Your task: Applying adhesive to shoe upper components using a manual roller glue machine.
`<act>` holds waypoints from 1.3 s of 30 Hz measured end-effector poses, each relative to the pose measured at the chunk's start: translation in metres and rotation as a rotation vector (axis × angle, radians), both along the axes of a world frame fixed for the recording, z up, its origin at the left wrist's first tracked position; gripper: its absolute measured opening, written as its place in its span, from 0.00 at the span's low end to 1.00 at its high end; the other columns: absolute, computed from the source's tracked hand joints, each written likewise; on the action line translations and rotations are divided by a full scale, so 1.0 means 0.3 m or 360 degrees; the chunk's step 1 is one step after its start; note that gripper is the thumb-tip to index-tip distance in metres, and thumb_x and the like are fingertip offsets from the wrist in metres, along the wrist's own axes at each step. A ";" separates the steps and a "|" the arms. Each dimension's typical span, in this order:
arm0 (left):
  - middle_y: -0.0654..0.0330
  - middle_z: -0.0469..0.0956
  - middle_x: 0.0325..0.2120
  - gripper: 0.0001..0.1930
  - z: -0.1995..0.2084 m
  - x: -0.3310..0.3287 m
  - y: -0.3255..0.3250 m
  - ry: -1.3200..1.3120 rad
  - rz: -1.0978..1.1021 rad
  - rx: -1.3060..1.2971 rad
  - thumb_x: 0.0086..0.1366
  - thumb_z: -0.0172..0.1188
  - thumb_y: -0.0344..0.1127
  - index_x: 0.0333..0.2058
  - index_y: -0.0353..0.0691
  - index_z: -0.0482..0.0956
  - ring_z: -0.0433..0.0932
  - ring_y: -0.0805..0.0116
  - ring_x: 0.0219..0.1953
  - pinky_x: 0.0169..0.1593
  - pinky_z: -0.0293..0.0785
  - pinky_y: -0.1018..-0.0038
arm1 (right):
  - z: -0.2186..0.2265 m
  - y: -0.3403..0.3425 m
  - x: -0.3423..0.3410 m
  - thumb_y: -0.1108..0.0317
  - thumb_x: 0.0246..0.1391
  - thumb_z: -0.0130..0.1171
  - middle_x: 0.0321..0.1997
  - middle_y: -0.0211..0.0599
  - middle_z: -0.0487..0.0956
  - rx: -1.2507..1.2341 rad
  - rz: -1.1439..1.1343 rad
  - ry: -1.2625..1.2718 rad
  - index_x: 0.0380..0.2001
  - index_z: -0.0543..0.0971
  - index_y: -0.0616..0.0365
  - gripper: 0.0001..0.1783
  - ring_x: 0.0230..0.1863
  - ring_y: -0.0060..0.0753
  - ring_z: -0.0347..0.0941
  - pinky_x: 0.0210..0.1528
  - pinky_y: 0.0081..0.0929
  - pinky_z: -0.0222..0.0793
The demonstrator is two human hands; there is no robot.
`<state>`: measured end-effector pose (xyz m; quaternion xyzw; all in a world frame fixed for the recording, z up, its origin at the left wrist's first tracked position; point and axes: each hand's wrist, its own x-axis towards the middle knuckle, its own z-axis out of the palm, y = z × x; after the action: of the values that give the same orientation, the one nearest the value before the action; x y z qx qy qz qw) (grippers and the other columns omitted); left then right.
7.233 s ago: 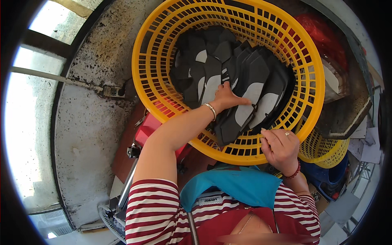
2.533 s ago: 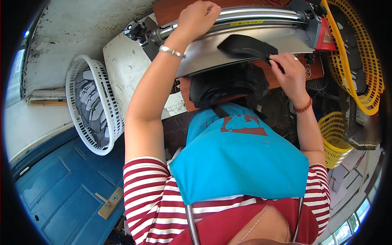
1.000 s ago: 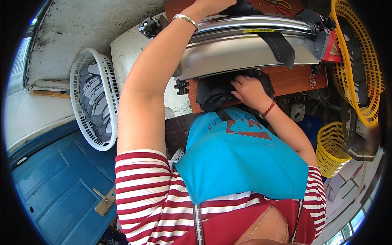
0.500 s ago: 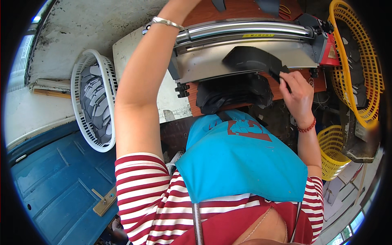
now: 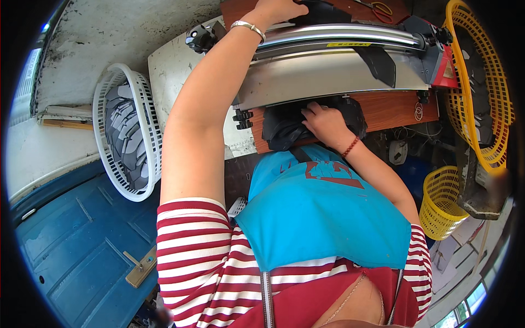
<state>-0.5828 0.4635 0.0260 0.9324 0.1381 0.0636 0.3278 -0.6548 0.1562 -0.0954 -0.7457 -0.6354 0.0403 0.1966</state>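
A roller machine with a long metal roller [image 5: 339, 34] and a steel feed plate [image 5: 306, 76] stands in front of me. One curved black flat piece [image 5: 378, 65] lies on the plate, its far end under the roller. Beyond the roller my left hand [image 5: 278, 11] pinches the edge of a dark flat piece [image 5: 322, 13]; the fingertips are partly hidden. My right hand [image 5: 330, 126] is on the stack of black pieces [image 5: 281, 128] on the near side of the plate, fingers curled onto a piece at the top.
A white basket [image 5: 155, 126] of grey-black pieces stands at left, a yellow basket [image 5: 456, 82] with similar pieces at right. Below that is a smaller yellow basket [image 5: 444, 213]. Scissors [image 5: 381, 10] lie beyond the roller. A black knob [image 5: 200, 39] sits at the machine's left end.
My right hand has let go of the curved black piece, now at the roller, and moved left and down to the stack. My left hand has shifted right and nearer, onto a dark piece.
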 end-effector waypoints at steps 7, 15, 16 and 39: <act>0.47 0.80 0.36 0.17 0.169 0.004 -0.040 -0.0321 0.0392 -0.0525 0.67 0.55 0.28 0.54 0.35 0.76 0.76 0.62 0.23 0.25 0.76 0.66 | -0.019 -0.018 0.022 0.66 0.52 0.66 0.34 0.35 0.77 -0.0048 0.0080 -0.0034 0.34 0.84 0.55 0.07 0.32 0.40 0.80 0.34 0.36 0.78; 0.42 0.82 0.44 0.17 0.151 -0.106 -0.041 -0.1082 -0.0006 0.0679 0.64 0.53 0.24 0.49 0.39 0.84 0.81 0.38 0.38 0.45 0.78 0.56 | 0.488 -0.219 0.141 0.74 0.51 0.69 0.32 0.33 0.79 0.0347 -0.0283 0.0105 0.37 0.84 0.55 0.08 0.28 0.40 0.79 0.30 0.34 0.75; 0.42 0.82 0.44 0.17 0.115 -0.097 -0.062 -0.1084 -0.0004 0.0679 0.64 0.53 0.24 0.49 0.39 0.84 0.81 0.38 0.38 0.45 0.78 0.56 | 0.488 -0.217 0.166 0.73 0.52 0.68 0.32 0.33 0.79 0.0336 -0.0369 -0.0018 0.37 0.84 0.54 0.08 0.29 0.40 0.79 0.30 0.34 0.75; 0.53 0.79 0.32 0.12 0.259 0.004 -0.016 -0.0208 0.0341 -0.0532 0.63 0.60 0.32 0.43 0.33 0.76 0.79 0.62 0.32 0.26 0.76 0.65 | -0.015 -0.083 0.070 0.69 0.53 0.66 0.34 0.35 0.79 -0.0066 -0.0042 0.0135 0.36 0.85 0.57 0.07 0.36 0.42 0.80 0.37 0.36 0.77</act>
<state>-0.5815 0.4588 0.1038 0.8389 0.2234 0.1347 0.4776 -0.6338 0.1313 -0.1000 -0.7556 -0.6155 0.0824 0.2084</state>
